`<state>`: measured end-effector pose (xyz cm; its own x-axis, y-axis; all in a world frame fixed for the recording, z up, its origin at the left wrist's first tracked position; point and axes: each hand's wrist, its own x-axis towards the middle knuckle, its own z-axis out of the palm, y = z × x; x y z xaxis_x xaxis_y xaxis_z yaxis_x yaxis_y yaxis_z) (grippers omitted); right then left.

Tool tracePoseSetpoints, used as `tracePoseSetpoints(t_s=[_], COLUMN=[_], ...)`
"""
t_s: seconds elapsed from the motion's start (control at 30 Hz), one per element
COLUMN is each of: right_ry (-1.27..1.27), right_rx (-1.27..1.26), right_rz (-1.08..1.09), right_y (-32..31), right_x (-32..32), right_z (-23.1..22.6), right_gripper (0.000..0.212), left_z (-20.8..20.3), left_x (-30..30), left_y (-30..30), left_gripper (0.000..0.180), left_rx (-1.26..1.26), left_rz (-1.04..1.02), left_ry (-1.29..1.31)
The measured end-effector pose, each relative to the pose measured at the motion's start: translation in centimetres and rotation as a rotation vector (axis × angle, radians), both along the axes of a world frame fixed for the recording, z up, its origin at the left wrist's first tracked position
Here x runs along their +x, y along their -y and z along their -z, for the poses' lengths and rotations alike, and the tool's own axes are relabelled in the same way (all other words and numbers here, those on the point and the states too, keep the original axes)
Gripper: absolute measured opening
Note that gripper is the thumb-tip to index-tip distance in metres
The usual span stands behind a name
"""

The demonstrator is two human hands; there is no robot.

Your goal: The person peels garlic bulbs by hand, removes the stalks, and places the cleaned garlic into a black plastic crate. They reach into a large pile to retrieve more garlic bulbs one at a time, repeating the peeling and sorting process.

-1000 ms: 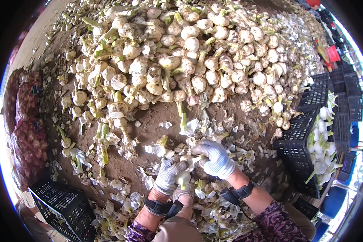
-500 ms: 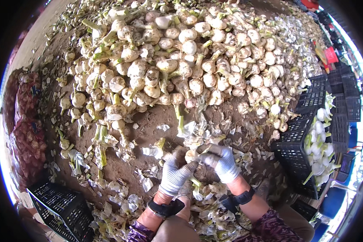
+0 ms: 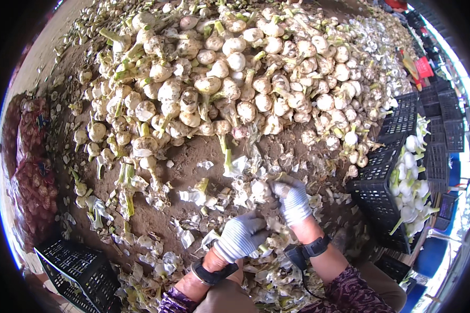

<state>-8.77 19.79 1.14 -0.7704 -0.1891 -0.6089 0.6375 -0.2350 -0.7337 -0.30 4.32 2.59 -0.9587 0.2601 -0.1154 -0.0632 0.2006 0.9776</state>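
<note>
My left hand [image 3: 243, 236], in a striped white glove with dirty fingertips, is low in front of me. Its fingers are closed round a garlic bulb that they mostly hide; a pale stalk [image 3: 265, 248] shows below the fingertips. Farther forward and to the right is my right hand [image 3: 291, 198], gloved alike, fingers curled in. Whatever they pinch cannot be made out. Just left of those fingertips is a clump of whitish papery skin [image 3: 258, 191]. Beyond both hands rises a large heap of unpeeled garlic bulbs [image 3: 235, 62] with cut stalks.
On the right stands a black plastic crate [image 3: 373, 203] holding cleaned white garlic [image 3: 410, 180], with stacked crates [image 3: 438, 125] behind. A black crate [image 3: 81, 271] is at lower left, below red mesh bags [image 3: 34, 193] full of bulbs. Loose skins [image 3: 162, 263] litter the soil.
My hands were together around a garlic bulb and have parted. The left has drawn back toward me, while the right has moved slightly forward. The view has shifted a little.
</note>
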Motion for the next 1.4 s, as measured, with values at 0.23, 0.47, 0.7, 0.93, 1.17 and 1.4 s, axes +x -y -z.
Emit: tracePoseSetpoints(t_s=[0.23, 0.47, 0.7, 0.93, 1.17, 1.4], right_ry=[0.048, -0.368, -0.935, -0.131, -0.443, -0.464], right_rx=[-0.113, 0.375, 0.885, 0.403, 0.528, 0.629], right_rz=[0.044, -0.076, -0.381, 0.0, -0.057, -0.155], right_y=[-1.8, -0.8, -0.9, -1.5, -2.4, -1.4], right_x=[-0.8, 1.1, 1.5, 1.1, 1.7, 2.2], right_z=[-1.7, -2.6, -3.0, -4.4, -2.6, -3.2], right_gripper=[0.011, 0.008, 0.011, 0.008, 0.007, 0.005], left_z=[3.3, 0.2, 0.4, 3.4, 2.0, 0.3], left_x=[1.7, -2.0, -3.4, -1.9, -2.2, -3.5], left_y=[1.3, -0.4, -0.8, -2.1, -2.0, -2.4], left_gripper=[0.013, 0.022, 0.021, 0.01, 0.021, 0.022], left_rx=[-0.476, 0.328, 0.227, 0.423, 0.63, 0.68], left_rz=[-0.162, -0.484, -0.473, -0.48, -0.536, -0.499], left_ry=[0.064, 0.627, 0.629, 0.624, 0.684, 0.69])
